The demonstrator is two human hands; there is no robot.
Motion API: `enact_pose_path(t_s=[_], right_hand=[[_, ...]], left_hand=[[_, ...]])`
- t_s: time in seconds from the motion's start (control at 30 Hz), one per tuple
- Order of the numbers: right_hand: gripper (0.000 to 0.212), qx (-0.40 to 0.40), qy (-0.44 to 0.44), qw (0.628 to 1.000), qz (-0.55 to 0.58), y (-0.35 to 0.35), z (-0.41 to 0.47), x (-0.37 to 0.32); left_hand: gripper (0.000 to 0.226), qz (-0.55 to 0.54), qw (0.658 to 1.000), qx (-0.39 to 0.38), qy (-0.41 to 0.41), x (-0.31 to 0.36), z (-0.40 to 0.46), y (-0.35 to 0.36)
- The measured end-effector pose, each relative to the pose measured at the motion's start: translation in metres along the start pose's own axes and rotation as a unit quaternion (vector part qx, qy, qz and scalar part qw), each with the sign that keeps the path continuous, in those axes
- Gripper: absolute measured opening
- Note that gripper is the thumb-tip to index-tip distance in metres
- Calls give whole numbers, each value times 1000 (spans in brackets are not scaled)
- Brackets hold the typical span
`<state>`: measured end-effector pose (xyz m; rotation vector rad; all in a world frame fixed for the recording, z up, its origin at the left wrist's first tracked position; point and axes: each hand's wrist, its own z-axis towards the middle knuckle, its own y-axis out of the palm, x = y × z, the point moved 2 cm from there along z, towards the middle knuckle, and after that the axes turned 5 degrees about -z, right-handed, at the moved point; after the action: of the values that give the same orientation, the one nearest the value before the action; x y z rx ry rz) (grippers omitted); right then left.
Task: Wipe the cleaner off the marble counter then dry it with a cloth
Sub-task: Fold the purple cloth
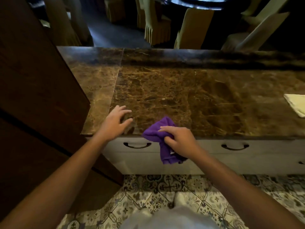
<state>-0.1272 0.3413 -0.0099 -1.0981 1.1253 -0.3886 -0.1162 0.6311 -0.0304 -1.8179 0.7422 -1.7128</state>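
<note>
The brown marble counter [189, 90] spans the middle of the head view, with a seam on its left part. My right hand [179, 141] grips a bunched purple cloth [158, 131] at the counter's front edge; part of the cloth hangs down over the drawer front. My left hand [115, 122] rests with spread fingers on the counter near the front left corner, holding nothing. A folded cream cloth [297, 104] lies on the counter at the far right, partly cut off by the frame.
A tall dark wooden cabinet [36, 96] stands against the counter's left end. White drawers with dark handles [137, 145] sit below the counter. Covered chairs [156, 25] and a round table stand beyond the far edge. Patterned tiles cover the floor [165, 185].
</note>
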Motion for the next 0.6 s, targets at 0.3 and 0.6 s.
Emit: enact_pose_path(t_s=[0.3,0.6], right_hand=[[32,17,35,913,406,-61,-23,-50],[53,-10,167,675,718,-62,-69,-49]], left_hand=[[65,-318,947,-16,50,118,-86,18],[31,-364,924,99,65,155,-93,18]])
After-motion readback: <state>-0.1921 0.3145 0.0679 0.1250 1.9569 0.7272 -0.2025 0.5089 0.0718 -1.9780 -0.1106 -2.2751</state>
